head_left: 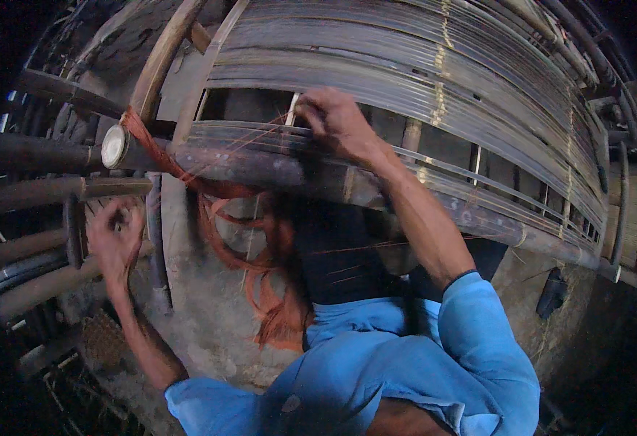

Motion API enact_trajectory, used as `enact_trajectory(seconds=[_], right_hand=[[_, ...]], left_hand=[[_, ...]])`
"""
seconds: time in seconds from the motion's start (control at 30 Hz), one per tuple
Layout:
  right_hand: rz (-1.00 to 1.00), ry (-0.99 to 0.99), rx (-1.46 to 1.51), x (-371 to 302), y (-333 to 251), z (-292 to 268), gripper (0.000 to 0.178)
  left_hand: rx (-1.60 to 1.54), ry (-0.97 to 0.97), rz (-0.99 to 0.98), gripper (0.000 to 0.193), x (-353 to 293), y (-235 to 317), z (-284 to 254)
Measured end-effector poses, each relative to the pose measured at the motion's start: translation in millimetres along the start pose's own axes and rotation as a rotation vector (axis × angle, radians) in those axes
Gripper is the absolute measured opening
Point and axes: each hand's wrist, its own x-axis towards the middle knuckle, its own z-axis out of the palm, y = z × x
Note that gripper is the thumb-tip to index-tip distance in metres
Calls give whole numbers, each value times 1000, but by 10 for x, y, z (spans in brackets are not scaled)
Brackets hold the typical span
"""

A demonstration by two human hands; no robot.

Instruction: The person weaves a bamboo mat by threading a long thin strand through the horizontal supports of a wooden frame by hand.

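Note:
My right hand (339, 125) is closed in a pinch over the front edge of a frame of thin slats. Fine reddish threads (257, 138) run slantwise from its fingertips down to the left. To the left, my left hand (117, 231) is raised beside the poles, thumb and fingers curled together; anything between them is too small to make out. A hank of orange-red thread (160, 154) is looped near the end of a dark bamboo pole (238, 166). Its loose coils (224, 251) hang below the pole, down to a thick tangle (282, 323) beside my lap.
The slatted frame (333, 62), bound with pale cord, spreads across the far side. An upright wooden post (160, 62) stands at the far left. Several bamboo rails (35, 196) lie left of my left hand. A dark object (552, 293) hangs at the right.

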Motion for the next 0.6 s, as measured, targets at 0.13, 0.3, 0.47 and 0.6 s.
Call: enact_trajectory(seconds=[0.13,0.3,0.47,0.6], right_hand=[[-300,63,-13,116,-14,376,11],[-174,78,29,105,-140,376,11],[-141,64,-86,21,-123,104,20],[-259,286,-194,-365,-84,-317,26]], left_hand=[[-59,183,-92,21,-572,-353,-425],[220,378,-179,19,-1067,-721,-1055],[1199,792,-98,32,-1806,-1963,-1651],[1206,236,-981,37,-2326,-2517,-1609]])
